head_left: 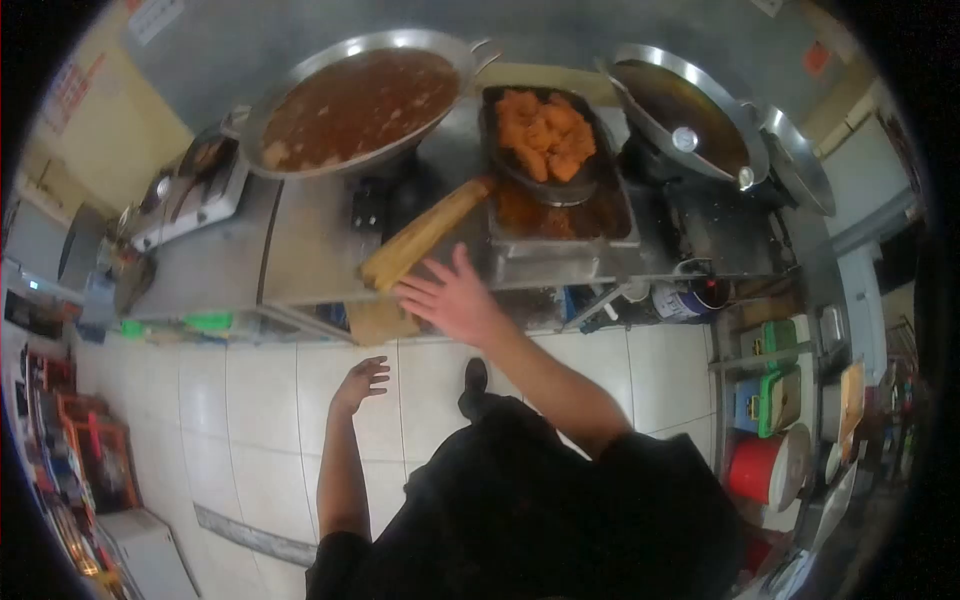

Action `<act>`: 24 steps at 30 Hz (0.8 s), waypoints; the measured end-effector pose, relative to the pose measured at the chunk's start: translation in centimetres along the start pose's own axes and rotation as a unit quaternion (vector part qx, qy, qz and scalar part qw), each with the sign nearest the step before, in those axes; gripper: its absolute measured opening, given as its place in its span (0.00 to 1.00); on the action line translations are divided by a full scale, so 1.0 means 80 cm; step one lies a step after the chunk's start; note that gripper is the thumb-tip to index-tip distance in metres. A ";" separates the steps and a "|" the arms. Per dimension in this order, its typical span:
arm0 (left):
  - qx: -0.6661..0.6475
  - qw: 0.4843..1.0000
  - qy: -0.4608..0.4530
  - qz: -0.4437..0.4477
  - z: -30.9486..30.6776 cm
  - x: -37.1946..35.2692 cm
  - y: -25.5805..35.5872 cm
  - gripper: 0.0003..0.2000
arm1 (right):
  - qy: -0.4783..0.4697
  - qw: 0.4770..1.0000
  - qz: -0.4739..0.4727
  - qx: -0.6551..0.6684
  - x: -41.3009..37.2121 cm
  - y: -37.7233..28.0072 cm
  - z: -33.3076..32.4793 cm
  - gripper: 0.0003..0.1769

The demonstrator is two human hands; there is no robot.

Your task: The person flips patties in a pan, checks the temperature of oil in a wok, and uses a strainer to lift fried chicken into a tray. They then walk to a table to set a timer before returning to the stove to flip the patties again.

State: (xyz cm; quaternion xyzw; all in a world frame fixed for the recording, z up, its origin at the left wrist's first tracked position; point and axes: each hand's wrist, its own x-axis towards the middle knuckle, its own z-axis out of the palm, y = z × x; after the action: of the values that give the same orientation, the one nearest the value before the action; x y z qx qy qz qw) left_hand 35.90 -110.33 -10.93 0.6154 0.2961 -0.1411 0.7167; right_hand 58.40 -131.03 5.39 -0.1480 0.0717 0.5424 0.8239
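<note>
My right hand (455, 302) is open with fingers spread at the front edge of the metal counter (310, 240). Its fingertips are right by the near end of a long yellowish wooden piece (425, 235), which lies slanted on the counter. Lower and to the left, my left hand (358, 386) hangs over the tiled floor, fingers apart and holding nothing. Behind the wooden piece, orange-brown fried pieces (545, 133) are heaped in a dark oval pan (490, 125). That pan stands on a rectangular metal tray (625, 215) with brown residue in it.
A large wok (365, 105) of bubbling reddish-brown liquid stands at the back left. Another wok (690, 105) with dark liquid is at the back right. A small white stove (195, 205) sits far left. Shelves with a red container (757, 470) stand on the right.
</note>
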 end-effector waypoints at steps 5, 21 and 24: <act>-0.112 0.991 -0.065 0.038 0.059 0.075 0.169 0.23 | -0.054 0.985 -0.140 0.088 0.073 -0.046 0.050 0.20; -0.286 0.909 -0.285 -0.098 0.291 0.200 0.331 0.16 | 0.320 0.894 -0.232 -0.213 -0.051 -0.039 0.067 0.09; -0.234 0.932 -0.257 -0.098 0.280 0.151 0.351 0.13 | 0.330 0.887 -0.224 -0.233 -0.054 -0.016 0.073 0.14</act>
State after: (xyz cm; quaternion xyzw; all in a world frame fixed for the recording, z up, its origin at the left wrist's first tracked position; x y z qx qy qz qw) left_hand 66.88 -124.30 5.78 0.3408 0.1850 -0.2911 0.8746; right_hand 57.58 -133.40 12.37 -0.5181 0.1766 0.2645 0.7940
